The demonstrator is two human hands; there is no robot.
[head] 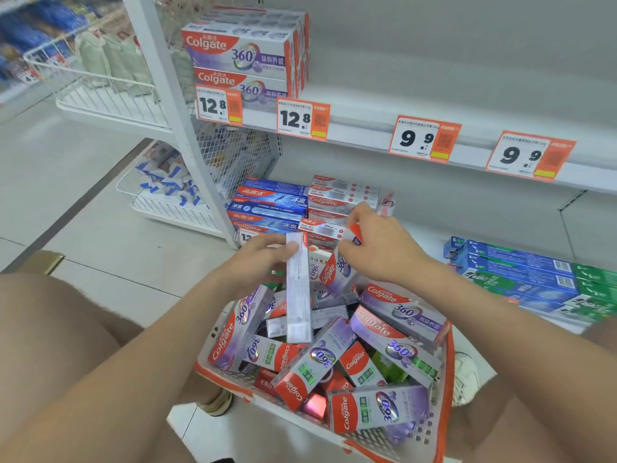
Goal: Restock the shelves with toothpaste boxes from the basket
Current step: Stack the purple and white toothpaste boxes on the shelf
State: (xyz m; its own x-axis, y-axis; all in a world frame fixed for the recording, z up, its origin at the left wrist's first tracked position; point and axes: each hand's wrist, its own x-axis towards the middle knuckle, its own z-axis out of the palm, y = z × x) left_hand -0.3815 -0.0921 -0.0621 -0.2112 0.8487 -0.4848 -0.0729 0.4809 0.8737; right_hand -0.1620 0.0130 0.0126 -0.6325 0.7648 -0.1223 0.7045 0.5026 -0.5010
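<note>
A white and orange basket point(444, 389) on the floor in front of me is full of several purple, red and white toothpaste boxes. My left hand point(257, 259) grips a pale toothpaste box point(298, 295) by its top end, so it hangs upright over the basket. My right hand point(377, 248) pinches the upper end of a purple and red toothpaste box point(335, 274) that leans out of the pile. The upper shelf point(417, 105) carries a stack of purple boxes point(243, 58) at its left end. On the lower shelf stand blue boxes point(267, 205) and red and white boxes point(337, 198).
Orange price tags point(302, 119) line the upper shelf's front edge. Blue and green boxes point(521, 279) lie on the lower shelf at right. A white upright post point(177, 121) and wire baskets point(100, 91) with other goods stand to the left. My knees flank the basket.
</note>
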